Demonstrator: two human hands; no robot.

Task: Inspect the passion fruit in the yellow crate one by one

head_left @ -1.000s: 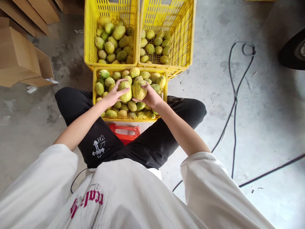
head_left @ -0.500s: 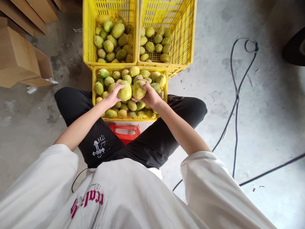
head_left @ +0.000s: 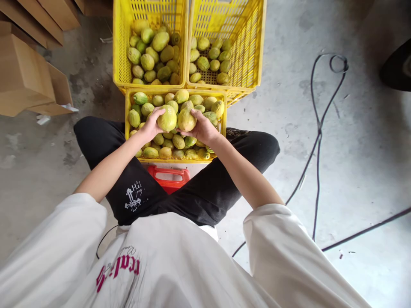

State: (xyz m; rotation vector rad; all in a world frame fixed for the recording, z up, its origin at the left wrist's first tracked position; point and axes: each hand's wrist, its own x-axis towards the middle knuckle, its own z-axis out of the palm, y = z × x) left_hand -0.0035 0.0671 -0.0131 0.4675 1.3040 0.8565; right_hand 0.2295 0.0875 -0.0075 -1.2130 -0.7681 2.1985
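Note:
My left hand point(head_left: 152, 125) is closed round a yellow-green lemon point(head_left: 167, 118), thumb over its upper side. Close beside it, a second lemon point(head_left: 186, 119) is gripped by my right hand point(head_left: 205, 128), its thumb on top and its fingers partly hidden underneath. Both lemons are held side by side above a low yellow crate point(head_left: 224, 96) between my knees. Several yellow and green lemons point(head_left: 178, 141) fill that crate below my hands.
Beyond stand a left yellow crate point(head_left: 117, 51) and a right yellow crate point(head_left: 257, 47), both holding more lemons. A red plastic seat point(head_left: 170, 185) shows between my legs. Cardboard boxes point(head_left: 28, 72) stand at left; a black cable point(head_left: 319, 128) lies on the floor at right.
The lemon in my left hand has turned a little and shows a smoother side. My right hand's lemon has also tilted slightly. Both stay held over the near crate.

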